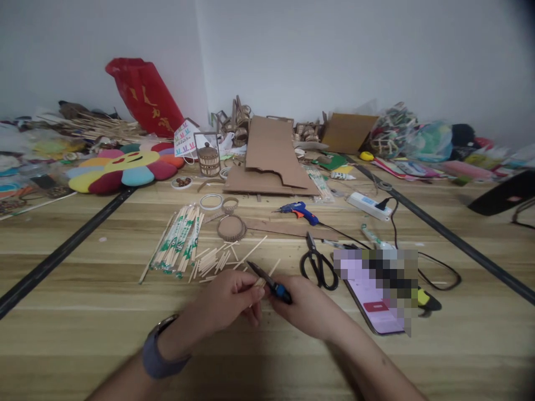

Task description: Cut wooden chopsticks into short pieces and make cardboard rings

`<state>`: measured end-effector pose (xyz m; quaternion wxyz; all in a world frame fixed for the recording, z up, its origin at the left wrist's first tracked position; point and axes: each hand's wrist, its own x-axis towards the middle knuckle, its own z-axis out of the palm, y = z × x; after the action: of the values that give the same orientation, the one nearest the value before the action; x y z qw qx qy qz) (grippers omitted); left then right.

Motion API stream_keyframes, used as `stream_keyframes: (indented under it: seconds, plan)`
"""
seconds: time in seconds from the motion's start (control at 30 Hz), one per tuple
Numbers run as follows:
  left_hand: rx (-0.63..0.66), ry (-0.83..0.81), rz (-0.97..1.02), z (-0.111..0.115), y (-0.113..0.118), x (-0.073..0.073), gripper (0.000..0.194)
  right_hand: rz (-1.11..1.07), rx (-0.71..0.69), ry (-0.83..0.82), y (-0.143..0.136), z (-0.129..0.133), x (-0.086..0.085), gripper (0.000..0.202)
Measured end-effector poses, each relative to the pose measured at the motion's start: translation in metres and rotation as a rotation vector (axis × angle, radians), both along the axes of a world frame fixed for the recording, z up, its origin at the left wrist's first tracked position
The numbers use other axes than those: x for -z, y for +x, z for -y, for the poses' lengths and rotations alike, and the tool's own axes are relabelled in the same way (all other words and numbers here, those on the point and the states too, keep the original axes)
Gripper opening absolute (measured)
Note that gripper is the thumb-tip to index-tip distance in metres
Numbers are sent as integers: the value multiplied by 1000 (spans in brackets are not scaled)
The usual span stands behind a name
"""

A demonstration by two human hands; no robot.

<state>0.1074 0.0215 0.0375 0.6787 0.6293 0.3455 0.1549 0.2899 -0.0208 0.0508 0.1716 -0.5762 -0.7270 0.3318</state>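
Note:
Near the middle of the wooden table, my left hand (229, 298) pinches a small piece of light wood (259, 283) between thumb and finger. A dark-bladed tool with a blue and black handle (279, 289) is held in my right hand (307, 306), its tip pointing up and left above the wood piece. Both hands are close together. Just beyond them lie short cut sticks (213, 260) in a loose pile. Wrapped chopsticks (178, 239) with green print are to the left. Black scissors (318, 264) rest to the right of my right hand.
A blue glue gun (298, 211), a round cardboard piece (231, 228) and torn cardboard (273, 156) lie farther back. To the right are a phone (371, 306) and a white power strip (370, 206). A flower cushion (125, 167) and a small wooden bucket (208, 160) stand back left.

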Motion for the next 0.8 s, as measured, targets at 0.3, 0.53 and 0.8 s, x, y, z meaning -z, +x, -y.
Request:
stream_keyframes:
  seconds: [0.3, 0.53, 0.8]
  plan:
    - [10, 71, -18, -3, -6, -1, 35, -40, 50, 67, -6, 1, 13, 16]
    - [12, 137, -39, -1, -5, -5, 41, -145, 17, 82, -8, -3, 9, 13]
    - [12, -138, 99, 1, 1, -7, 59, -304, -102, -30, 2, 0, 3, 11]
